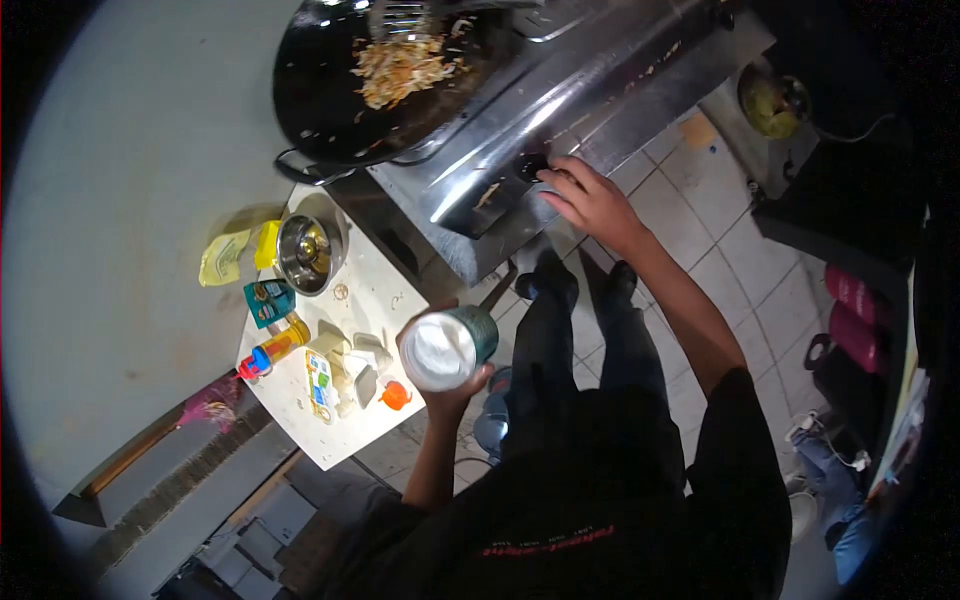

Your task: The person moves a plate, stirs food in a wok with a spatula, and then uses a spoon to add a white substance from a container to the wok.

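My left hand (453,402) is wrapped round a green open-topped tub (482,332) with white contents, tilted so its mouth faces up at me. At the front panel of the metal stove (520,110), my right hand (592,205) has its fingertips closed on a black stove knob (531,167). On the stove sits a large black wok (320,110). Shredded food (400,72) lies in the wok, with a slotted metal spatula (402,18) resting at its far side.
A white side table (330,445) stands to the left. On it are a metal bowl (296,270), a teal pouch (268,303), a yellow bottle (280,345), plastic tubs (325,385) and an orange item (396,396). Another bowl (772,105) stands at the right.
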Tool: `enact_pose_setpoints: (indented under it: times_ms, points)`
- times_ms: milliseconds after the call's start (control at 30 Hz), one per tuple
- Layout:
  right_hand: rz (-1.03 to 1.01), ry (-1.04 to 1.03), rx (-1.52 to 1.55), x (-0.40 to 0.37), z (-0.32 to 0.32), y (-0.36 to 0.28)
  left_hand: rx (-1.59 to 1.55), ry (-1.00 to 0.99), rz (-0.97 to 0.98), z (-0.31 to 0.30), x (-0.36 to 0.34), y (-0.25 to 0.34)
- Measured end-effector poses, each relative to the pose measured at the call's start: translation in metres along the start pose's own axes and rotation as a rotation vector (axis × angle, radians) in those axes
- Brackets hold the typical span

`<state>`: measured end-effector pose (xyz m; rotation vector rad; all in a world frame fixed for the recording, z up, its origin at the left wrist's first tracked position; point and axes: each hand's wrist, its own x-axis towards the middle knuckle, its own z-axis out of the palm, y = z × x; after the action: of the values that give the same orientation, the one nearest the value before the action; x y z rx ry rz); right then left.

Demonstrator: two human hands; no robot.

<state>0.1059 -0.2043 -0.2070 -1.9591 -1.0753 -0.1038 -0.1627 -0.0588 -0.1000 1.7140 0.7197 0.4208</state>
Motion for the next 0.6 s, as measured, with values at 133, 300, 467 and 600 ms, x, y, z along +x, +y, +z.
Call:
enact_pose_setpoints:
  times_ms: [133,300,467,600]
  points:
    - [-0.164,0.132,0.071,0.0,0.017,0.021,-0.015,-0.009,-0.021,0.044,-0.022,-0.02]
    - [-0.129,0.17,0.238,-0.007,0.051,0.04,-0.077,0.022,0.079,0.086,-0.04,-0.028]
    - [-0.29,0.213,0.264,0.002,0.043,0.043,-0.044,-0.066,0.051,0.094,-0.052,-0.038]
    - [-0.26,0.194,0.354,0.005,0.042,0.041,-0.05,-0.026,0.071,0.1,-0.053,-0.045]
